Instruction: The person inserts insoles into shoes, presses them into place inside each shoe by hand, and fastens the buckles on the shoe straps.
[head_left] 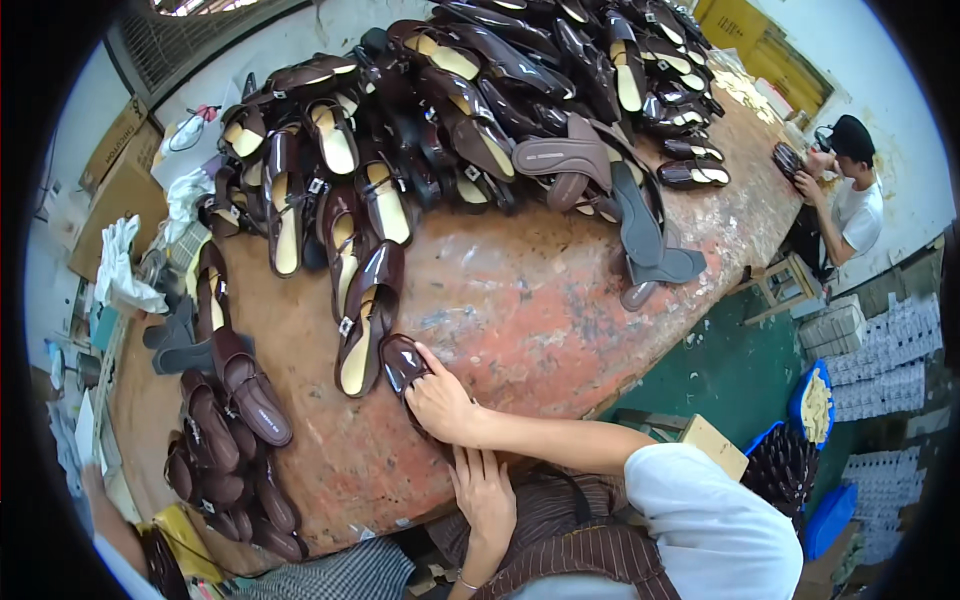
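We see one dark brown shoe (402,362) lying under the right hand (440,405), fingers pressed flat on it, long axis running away from the table edge (560,415), toe up-left. The left hand (484,492) rests open below that edge, holding nothing. Bare tabletop (520,300) opens rightward.

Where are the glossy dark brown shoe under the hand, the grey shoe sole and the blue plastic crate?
Glossy dark brown shoe (400,362), head view, on its shiny toe.
Grey shoe sole (636,220), head view, on its flat middle.
Blue plastic crate (797,402), head view, on its left rim.
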